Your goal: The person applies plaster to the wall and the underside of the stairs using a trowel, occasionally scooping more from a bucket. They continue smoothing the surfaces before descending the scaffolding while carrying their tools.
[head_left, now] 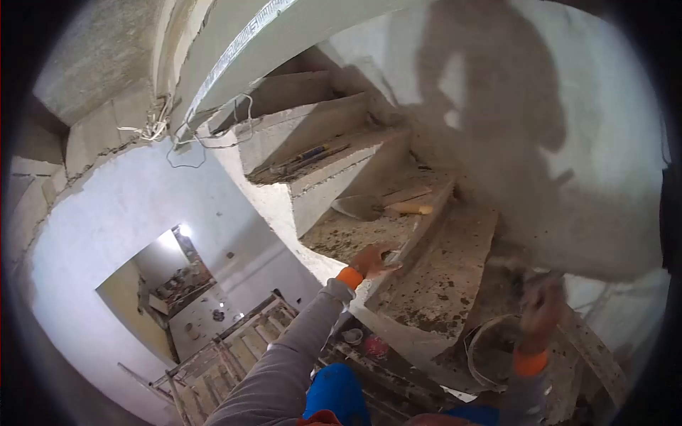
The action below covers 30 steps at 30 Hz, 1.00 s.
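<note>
My left hand (374, 262) reaches to the outer edge of a rough concrete stair step (433, 284). Its fingers are stretched out and lie at the step's corner. My right hand (543, 309) is over a bucket (490, 355) at the lower right. Its fingers look curled, and what they hold, if anything, is too dark and blurred to make out. On the step above my left hand lies a trowel (359, 206) with a wooden handle (410, 209), apart from both hands. Crumbs of mortar are scattered over the treads.
Long thin tools (312, 154) lie on a higher step. Loose wires (153, 129) hang by the curved stair edge above. A wooden slatted frame (249, 337) stands at lower left, near a wall opening (160, 291). A plank (593, 355) leans at right.
</note>
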Available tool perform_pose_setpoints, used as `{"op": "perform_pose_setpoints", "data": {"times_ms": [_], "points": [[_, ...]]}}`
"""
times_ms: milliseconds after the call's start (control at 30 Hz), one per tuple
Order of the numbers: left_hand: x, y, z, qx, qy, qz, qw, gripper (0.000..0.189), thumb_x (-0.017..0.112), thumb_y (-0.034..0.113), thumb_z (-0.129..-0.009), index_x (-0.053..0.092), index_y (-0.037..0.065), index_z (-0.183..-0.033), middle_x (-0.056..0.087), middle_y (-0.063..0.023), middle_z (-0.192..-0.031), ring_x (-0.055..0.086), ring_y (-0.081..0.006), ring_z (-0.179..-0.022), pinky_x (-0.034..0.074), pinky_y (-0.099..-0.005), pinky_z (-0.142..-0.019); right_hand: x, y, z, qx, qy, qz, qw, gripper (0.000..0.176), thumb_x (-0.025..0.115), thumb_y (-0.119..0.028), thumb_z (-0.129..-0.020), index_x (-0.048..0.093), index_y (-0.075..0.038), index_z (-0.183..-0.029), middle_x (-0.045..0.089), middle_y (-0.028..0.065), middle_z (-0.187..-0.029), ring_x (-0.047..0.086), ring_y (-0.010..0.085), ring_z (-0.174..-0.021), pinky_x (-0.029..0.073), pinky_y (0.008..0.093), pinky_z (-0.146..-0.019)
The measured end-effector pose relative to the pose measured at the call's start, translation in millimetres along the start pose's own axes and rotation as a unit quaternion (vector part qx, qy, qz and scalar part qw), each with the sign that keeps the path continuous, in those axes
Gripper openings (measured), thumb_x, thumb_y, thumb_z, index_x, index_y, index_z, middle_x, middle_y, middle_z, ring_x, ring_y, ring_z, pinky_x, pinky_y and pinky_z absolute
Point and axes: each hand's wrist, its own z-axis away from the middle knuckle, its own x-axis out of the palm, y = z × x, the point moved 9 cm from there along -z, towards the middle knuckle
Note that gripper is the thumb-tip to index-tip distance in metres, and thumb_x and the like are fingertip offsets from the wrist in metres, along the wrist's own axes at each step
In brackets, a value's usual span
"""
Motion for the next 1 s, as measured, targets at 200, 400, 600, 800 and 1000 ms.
{"op": "perform_pose_setpoints", "data": {"times_ms": [200,400,600,800,1000], "points": [[-5,14,5,-0.036,-0.012,0.022,0.999,0.062,0.067,0.047,-0.078,0.053,0.014,-0.128,0.056,-0.0165,-0.124,0.054,-0.0340,-0.114,0.042,-0.0402,-0.097,69,-46,189,0.086,-0.191,-0.120,0.970,0.018,0.058,-0.021,-0.089,0.055,-0.005,-0.097,0.056,0.0009,-0.079,0.054,0.0216,-0.081,0.043,0.0431,-0.074],[-2,12,2,0.011,-0.005,-0.039,0.999,0.060,0.066,0.043,-0.082,0.047,0.019,-0.134,0.060,-0.0123,-0.122,0.059,-0.0262,-0.107,0.047,-0.0369,-0.091,75,-52,242,0.210,-0.246,-0.256,0.911,0.022,0.060,-0.023,-0.087,0.056,-0.004,-0.097,0.057,0.0031,-0.080,0.055,0.0226,-0.081,0.043,0.0421,-0.075],[-3,12,1,-0.039,-0.016,0.008,0.999,0.056,0.067,0.040,-0.083,0.051,0.015,-0.130,0.060,-0.0118,-0.122,0.059,-0.0244,-0.108,0.046,-0.0354,-0.091,78,-38,254,0.251,-0.264,-0.278,0.889,0.026,0.063,-0.025,-0.085,0.057,-0.003,-0.097,0.058,0.0054,-0.080,0.056,0.0235,-0.082,0.044,0.0412,-0.075],[-1,2,2,-0.047,-0.019,0.024,0.998,0.055,0.068,0.040,-0.082,0.053,0.013,-0.128,0.057,-0.0117,-0.125,0.057,-0.0234,-0.112,0.045,-0.0356,-0.094,81,-33,259,0.266,-0.278,-0.292,0.876,0.031,0.065,-0.027,-0.082,0.058,-0.001,-0.097,0.059,0.0076,-0.080,0.057,0.0244,-0.083,0.045,0.0402,-0.076],[-7,14,7,-0.009,0.016,-0.009,1.000,0.058,0.068,0.045,-0.080,0.054,0.011,-0.125,0.060,-0.0129,-0.117,0.057,-0.0241,-0.108,0.045,-0.0358,-0.094,75,-43,247,0.280,-0.261,-0.298,0.874,0.035,0.068,-0.029,-0.080,0.058,0.000,-0.097,0.061,0.0099,-0.081,0.058,0.0253,-0.084,0.046,0.0393,-0.077]]}}
